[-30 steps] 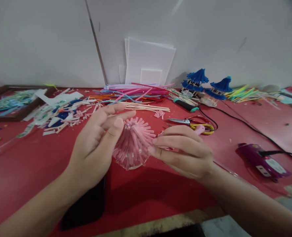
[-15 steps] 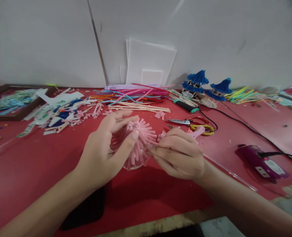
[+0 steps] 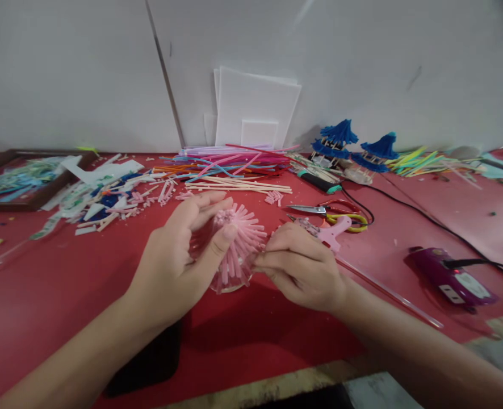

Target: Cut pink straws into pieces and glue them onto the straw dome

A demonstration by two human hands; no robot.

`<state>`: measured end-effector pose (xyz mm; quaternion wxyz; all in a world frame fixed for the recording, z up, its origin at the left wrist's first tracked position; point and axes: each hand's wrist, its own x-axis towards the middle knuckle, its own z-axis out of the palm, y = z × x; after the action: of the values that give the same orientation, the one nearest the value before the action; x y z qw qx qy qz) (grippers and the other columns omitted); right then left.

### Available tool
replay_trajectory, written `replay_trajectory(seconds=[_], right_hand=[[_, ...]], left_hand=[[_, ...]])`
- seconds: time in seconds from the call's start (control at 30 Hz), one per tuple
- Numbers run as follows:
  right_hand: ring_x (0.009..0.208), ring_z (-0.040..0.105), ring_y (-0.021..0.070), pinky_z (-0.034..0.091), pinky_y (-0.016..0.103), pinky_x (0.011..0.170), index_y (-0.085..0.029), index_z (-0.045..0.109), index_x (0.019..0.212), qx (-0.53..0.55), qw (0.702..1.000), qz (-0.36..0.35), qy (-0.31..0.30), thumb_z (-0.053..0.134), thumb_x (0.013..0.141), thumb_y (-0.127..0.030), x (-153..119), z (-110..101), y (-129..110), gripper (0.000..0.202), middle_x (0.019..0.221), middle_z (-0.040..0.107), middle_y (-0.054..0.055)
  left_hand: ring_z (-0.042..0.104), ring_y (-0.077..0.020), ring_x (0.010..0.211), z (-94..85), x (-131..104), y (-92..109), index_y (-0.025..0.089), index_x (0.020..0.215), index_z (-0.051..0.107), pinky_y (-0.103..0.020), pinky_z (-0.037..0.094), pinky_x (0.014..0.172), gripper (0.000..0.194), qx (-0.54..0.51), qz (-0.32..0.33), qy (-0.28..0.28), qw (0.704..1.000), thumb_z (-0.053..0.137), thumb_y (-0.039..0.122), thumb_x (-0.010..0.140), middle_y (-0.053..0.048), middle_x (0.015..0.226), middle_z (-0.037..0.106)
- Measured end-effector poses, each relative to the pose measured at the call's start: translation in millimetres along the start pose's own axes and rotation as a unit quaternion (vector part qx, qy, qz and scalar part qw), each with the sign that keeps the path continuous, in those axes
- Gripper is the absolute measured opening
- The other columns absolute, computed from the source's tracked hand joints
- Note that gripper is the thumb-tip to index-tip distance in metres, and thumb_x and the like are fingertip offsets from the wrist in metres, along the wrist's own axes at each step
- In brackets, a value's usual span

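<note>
A pink cone-shaped piece (image 3: pixel 239 244) covered in short pink straw bits stands on the red table (image 3: pixel 64 284). My left hand (image 3: pixel 179 258) wraps around its left side, thumb pressed near the top. My right hand (image 3: pixel 305 264) pinches a straw piece at the cone's lower right edge. A pink glue gun (image 3: pixel 331 232) lies just behind my right hand.
Scissors (image 3: pixel 328 211) with red and yellow handles lie behind the glue gun. Coloured straws (image 3: pixel 234 162), cut scraps (image 3: pixel 102 196), blue straw models (image 3: pixel 349 145), white sheets (image 3: pixel 255 108) and a purple power strip (image 3: pixel 451 278) with a black cable lie around. A dark phone (image 3: pixel 149 358) is under my left forearm.
My left hand closed around the cone's left side, thumb sliding toward the top. My right hand drew back slightly and lower, pinching at the cone's edge, uncovering the glue gun.
</note>
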<state>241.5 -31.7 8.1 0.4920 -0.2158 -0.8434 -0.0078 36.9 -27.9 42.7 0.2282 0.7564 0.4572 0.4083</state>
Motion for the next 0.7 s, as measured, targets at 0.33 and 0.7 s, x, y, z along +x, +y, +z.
replay_trajectory(seconds=[0.33, 0.7], right_hand=[[0.073, 0.057, 0.013, 0.051, 0.03, 0.068, -0.014, 0.066, 0.089, -0.01, 0.999, 0.014, -0.029, 0.052, 0.089, -0.007, -0.8, -2.9, 0.0, 0.015, 0.079, 0.065, 0.005], [0.078, 0.06, 0.0132, 0.052, 0.03, 0.074, -0.015, 0.068, 0.097, -0.052, 0.998, -0.001, -0.021, 0.056, 0.091, -0.017, -0.4, -2.3, 2.3, 0.013, 0.085, 0.064, 0.005]], left_hand=[[0.069, -0.0234, 0.106, 1.4, 4.5, 7.6, 0.018, 0.119, 0.054, -0.03, 0.057, 0.09, 0.038, 0.073, 0.027, 0.026, 0.997, 0.06, 0.034, 0.085, -0.009, 0.123, 0.067], [0.068, -0.0254, 0.108, 0.0, 5.9, 7.8, 0.021, 0.119, 0.056, -0.033, 0.056, 0.089, 0.039, 0.057, 0.008, 0.008, 0.998, 0.058, 0.043, 0.088, -0.009, 0.123, 0.067]])
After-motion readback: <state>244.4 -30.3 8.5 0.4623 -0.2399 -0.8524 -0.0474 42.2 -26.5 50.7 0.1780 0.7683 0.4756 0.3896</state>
